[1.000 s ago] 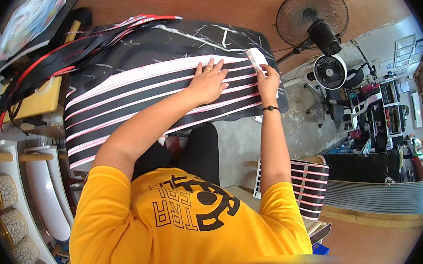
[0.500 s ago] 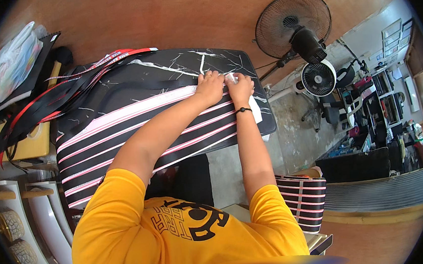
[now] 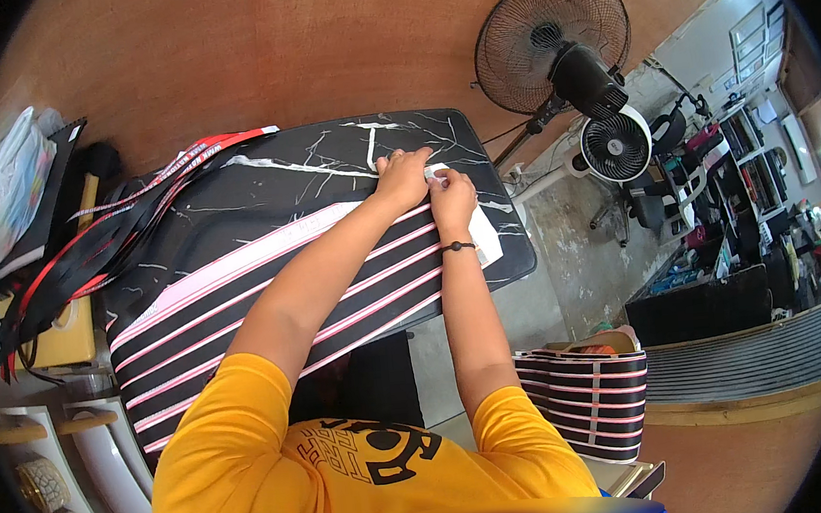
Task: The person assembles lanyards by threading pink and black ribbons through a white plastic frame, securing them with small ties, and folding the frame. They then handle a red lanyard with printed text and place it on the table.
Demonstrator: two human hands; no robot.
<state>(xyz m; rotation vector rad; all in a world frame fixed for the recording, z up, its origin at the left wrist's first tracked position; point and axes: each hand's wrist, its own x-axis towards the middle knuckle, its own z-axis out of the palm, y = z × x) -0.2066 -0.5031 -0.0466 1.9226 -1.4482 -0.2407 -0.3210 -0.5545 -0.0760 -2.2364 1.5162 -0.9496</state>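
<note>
A sheet of black strips with pink-and-white edging (image 3: 195,333) lies slantwise across the black marble-patterned table (image 3: 312,168), with a pale pink band along its far side. My left hand (image 3: 405,182) rests at the sheet's far right end, fingers stretched out against the tabletop. Close beside it, my right hand (image 3: 454,201) pinches a small crumpled white piece (image 3: 436,172) between thumb and fingers; whether it is tape or paper I cannot tell. A white paper-like sheet (image 3: 486,239) shows from under my right wrist. My forearms hide part of the strips.
Loose black and red printed straps (image 3: 150,195) drape over the table's left end. A plastic bag (image 3: 15,191) sits beyond them. Two fans, one black (image 3: 548,43) and one white (image 3: 616,146), stand at the right. A striped woven bag (image 3: 586,402) is near my right elbow.
The whole view has shifted a little, with the table lower in it. Both hands stay close together at the sheet's far right end, the right one still pinching the white piece.
</note>
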